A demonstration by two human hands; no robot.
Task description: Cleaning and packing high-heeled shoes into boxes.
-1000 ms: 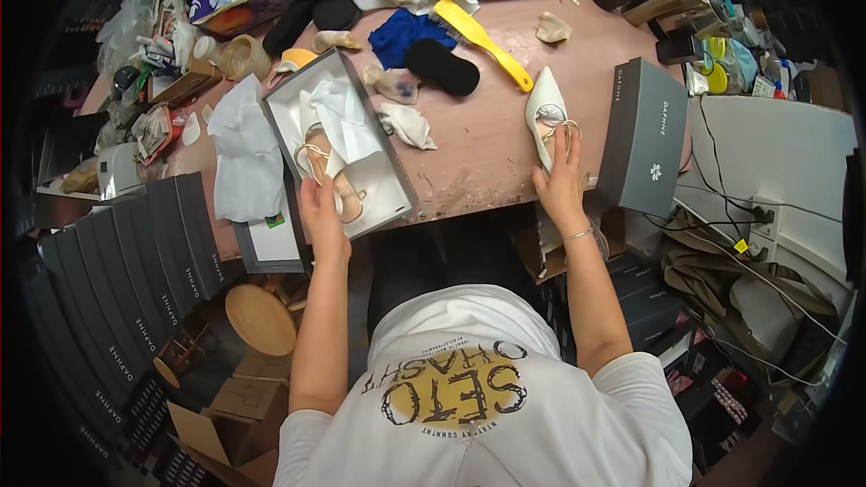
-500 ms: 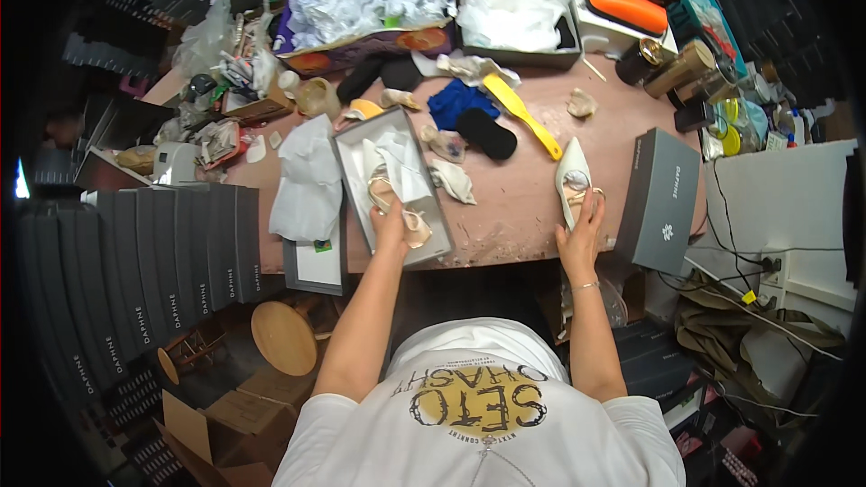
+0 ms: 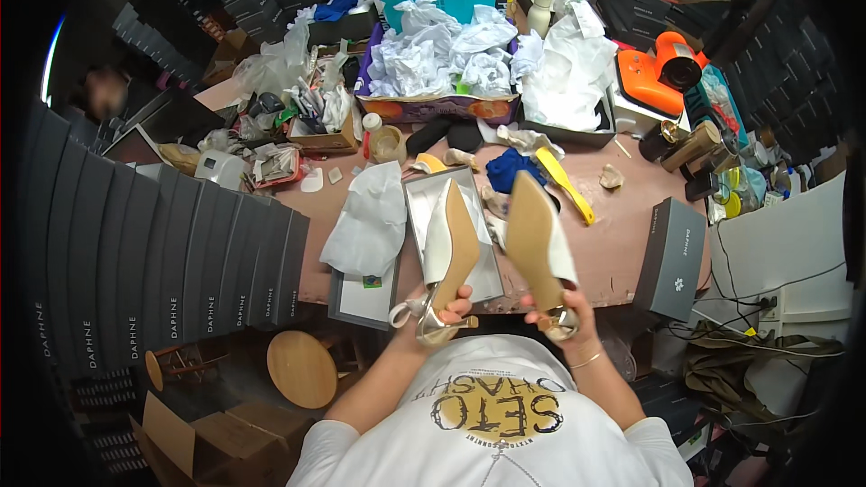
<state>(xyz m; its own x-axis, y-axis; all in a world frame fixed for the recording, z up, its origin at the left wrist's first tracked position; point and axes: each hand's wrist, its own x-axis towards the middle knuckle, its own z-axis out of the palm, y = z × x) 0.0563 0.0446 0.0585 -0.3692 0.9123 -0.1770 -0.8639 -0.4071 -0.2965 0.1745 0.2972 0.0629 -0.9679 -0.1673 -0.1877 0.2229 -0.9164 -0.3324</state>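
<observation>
My left hand (image 3: 448, 308) is closed round the heel end of a white pointed shoe (image 3: 454, 239), its tan sole turned up toward me. The heel and straps look pale gold. In my right hand (image 3: 574, 317) is a second shoe (image 3: 536, 243) of the same kind, gripped near its gold heel, sole also facing me. Both are raised off the table, toes pointing away. Behind the left shoe lies an open grey shoebox (image 3: 492, 281) with white paper inside. White tissue paper (image 3: 365, 221) lies beside it, partly over a grey box lid (image 3: 352, 298).
A closed dark grey shoebox (image 3: 681, 257) stands at the table's right edge. Nearby lie a yellow shoehorn (image 3: 566, 185) and a blue cloth (image 3: 514, 167). A purple box (image 3: 437, 108) of crumpled paper sits at the back. Stacked grey boxes (image 3: 171, 252) line the left; a wooden stool (image 3: 300, 368) stands below.
Both shoes have been lifted, the left one out of the box, the right one off the table. They are turned soles up and drawn closer together. The view has tilted up.
</observation>
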